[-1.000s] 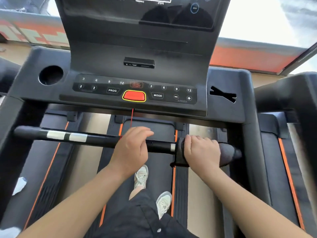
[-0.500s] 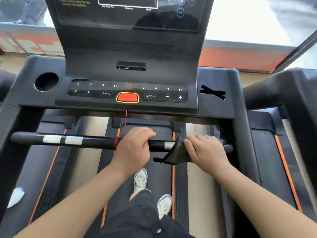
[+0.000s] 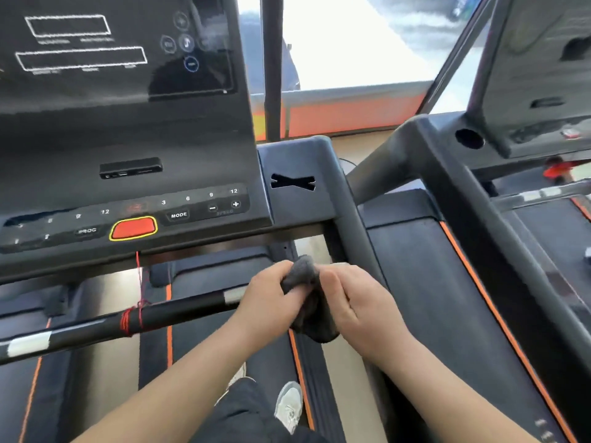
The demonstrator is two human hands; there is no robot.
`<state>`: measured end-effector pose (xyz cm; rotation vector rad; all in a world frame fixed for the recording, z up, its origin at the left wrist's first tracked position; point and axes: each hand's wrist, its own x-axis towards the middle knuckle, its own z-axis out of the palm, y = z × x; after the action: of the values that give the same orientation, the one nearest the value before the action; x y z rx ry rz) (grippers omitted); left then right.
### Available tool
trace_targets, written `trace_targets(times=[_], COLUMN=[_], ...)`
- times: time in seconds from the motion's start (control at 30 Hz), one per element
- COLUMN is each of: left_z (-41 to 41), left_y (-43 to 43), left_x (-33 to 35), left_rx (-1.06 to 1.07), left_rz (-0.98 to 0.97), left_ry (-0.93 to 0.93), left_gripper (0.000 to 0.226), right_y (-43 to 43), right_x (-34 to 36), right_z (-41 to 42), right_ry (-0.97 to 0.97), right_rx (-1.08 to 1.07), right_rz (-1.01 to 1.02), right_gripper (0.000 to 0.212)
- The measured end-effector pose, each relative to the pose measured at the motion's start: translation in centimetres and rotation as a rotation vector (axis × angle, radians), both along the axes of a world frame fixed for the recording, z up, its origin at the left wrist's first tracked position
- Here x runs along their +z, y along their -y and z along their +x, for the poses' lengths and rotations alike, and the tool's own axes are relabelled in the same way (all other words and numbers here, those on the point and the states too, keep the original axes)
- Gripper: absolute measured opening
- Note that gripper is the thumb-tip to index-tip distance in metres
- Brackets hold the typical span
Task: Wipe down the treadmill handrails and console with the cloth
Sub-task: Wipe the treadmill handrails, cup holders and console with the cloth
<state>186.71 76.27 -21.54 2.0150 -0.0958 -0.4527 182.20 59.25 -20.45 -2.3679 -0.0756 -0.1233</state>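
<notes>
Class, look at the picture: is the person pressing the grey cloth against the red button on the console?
No: both the left hand and right hand hold the cloth below the console, well apart from the red button.

The dark grey cloth (image 3: 308, 294) looks soft and fuzzy, a matt knit or fleece bunched into folds. The black round front handrail bar (image 3: 179, 313) has a smooth, faintly shiny finish with silvery metallic bands, while the dark grey plastic console (image 3: 297, 161) is matt. Its black display panel (image 3: 128, 59) is glossy and reflective.
</notes>
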Motion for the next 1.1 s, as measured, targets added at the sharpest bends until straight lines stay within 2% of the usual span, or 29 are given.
trace_targets(times=[0.1,0.2,0.3,0.4,0.53,0.6,0.7,0.8,0.9,0.97,1.03,1.1], left_z=[2.3,5.9,8.0,7.2,4.0,3.1,3.6,5.6,6.4,5.9,5.3,4.8], left_y=[1.3,2.6,5.3,9.1,11.3,10.8,11.4,13.9,16.0,16.2,16.0,15.6], left_x=[1.2,3.1,5.1,5.0,-0.8,-2.0,0.1,1.6,1.3,0.8,0.3,0.4], left_rx=[0.0,0.013,-0.088,-0.24,-0.74,-0.895,-0.77,-0.695,-0.831,-0.912,-0.93,-0.897], left_rz=[-0.022,-0.052,0.038,0.218,0.525,0.568,0.431,0.589,0.774,0.821,0.716,0.57], left_ry=[0.053,0.193,0.482,0.776,0.73,0.663,0.658,0.734,0.663,0.681,0.677,0.559], left_gripper=[0.02,0.016,0.016,0.042,0.059,0.06,0.038,0.046,0.053,0.051,0.035,0.02], right_y=[3.8,7.5,10.0,11.4,12.4,12.5,12.0,11.0,9.8,8.7,7.7,6.9], right_x=[-0.5,-2.2,-4.2,-5.1,-5.8,-6.1,-6.4,-6.2,-5.6,-5.1,-4.7,-4.6], right_z=[-1.7,-3.5,-5.0,-6.6,-9.6,-11.3,-13.8,-15.4,-16.8,-17.9,-19.0,-20.2], right_ry=[0.006,-0.171,-0.311,-0.403,-0.502,-0.535,-0.53,-0.532,-0.515,-0.499,-0.474,-0.475], right_rx=[-0.319,-0.577,-0.699,-0.791,-0.827,-0.841,-0.885,-0.925,-0.947,-0.988,-1.056,-1.106], right_rz=[0.098,0.228,0.361,0.485,0.526,0.526,0.509,0.475,0.373,0.304,0.242,0.169], right_gripper=[0.038,0.033,0.036,0.032,0.028,0.027,0.025,0.027,0.035,0.039,0.042,0.047])
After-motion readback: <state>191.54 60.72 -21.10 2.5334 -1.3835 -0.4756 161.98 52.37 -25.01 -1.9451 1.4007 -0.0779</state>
